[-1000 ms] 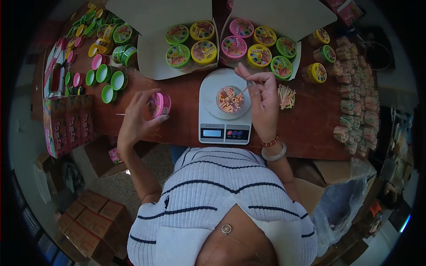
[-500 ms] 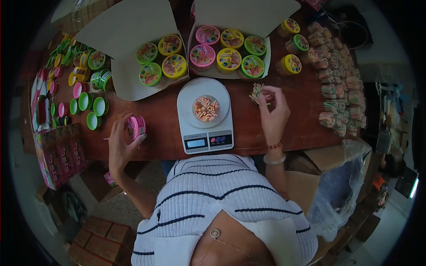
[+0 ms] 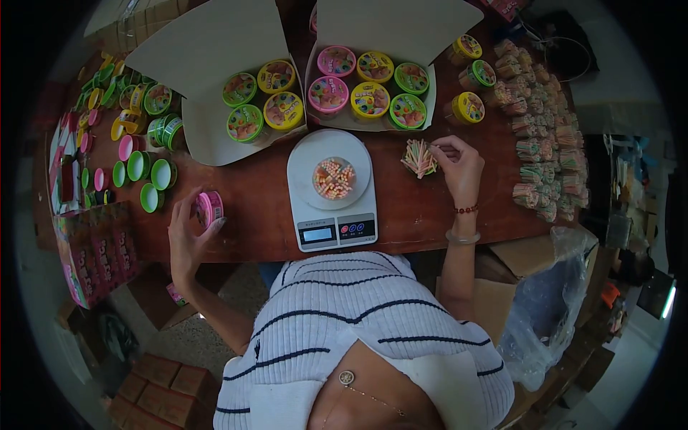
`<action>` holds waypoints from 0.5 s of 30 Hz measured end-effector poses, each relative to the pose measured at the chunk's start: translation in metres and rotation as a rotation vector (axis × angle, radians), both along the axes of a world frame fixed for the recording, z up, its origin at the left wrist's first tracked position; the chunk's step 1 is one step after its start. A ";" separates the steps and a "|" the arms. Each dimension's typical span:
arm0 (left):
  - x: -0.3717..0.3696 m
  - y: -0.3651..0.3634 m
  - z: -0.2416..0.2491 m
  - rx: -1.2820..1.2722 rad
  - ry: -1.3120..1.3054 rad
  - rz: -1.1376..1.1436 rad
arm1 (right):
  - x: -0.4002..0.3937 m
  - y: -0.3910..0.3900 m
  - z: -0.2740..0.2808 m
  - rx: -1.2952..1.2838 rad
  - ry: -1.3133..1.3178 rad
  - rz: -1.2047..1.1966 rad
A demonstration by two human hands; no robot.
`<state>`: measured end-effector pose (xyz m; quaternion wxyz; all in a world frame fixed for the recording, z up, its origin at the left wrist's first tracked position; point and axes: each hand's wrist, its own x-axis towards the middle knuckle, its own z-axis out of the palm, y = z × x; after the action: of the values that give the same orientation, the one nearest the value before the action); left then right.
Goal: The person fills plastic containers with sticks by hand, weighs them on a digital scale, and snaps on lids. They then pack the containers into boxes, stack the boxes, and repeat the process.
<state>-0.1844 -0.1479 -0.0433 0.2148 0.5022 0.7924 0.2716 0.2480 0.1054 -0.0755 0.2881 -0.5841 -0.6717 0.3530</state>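
My left hand curls round a pink round lid standing on edge, thumb and fingers on either side. At the right, my right hand has its thumb and fingertips pinched together at the edge of a small pile of thin pale sticks. Whether a stick is between the fingertips is too small to tell. Between the hands stands a white kitchen scale. On its plate sits a clear round tub packed with upright pink-and-cream sticks.
Two open cartons hold several lidded tubs at the back. Three more tubs stand right of them. Bundled sticks cover the far right. Loose green, pink and yellow lids lie left, near pink printed boxes.
My right hand has shifted right, off the top of the stick pile to its edge, uncovering more sticks. My left hand and the pink lid have moved slightly left.
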 end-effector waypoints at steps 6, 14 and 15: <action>-0.007 -0.003 -0.004 -0.004 -0.001 0.013 | 0.016 0.002 0.003 -0.065 0.010 0.017; -0.004 -0.002 0.002 0.009 -0.019 0.044 | -0.015 -0.033 0.070 0.056 0.337 -0.010; -0.005 -0.002 0.002 0.010 -0.005 0.036 | -0.029 -0.037 0.074 0.052 0.342 -0.002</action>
<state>-0.1896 -0.1500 -0.0418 0.2096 0.4883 0.7994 0.2804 0.2192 0.0689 -0.0013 0.4134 -0.5084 -0.6215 0.4294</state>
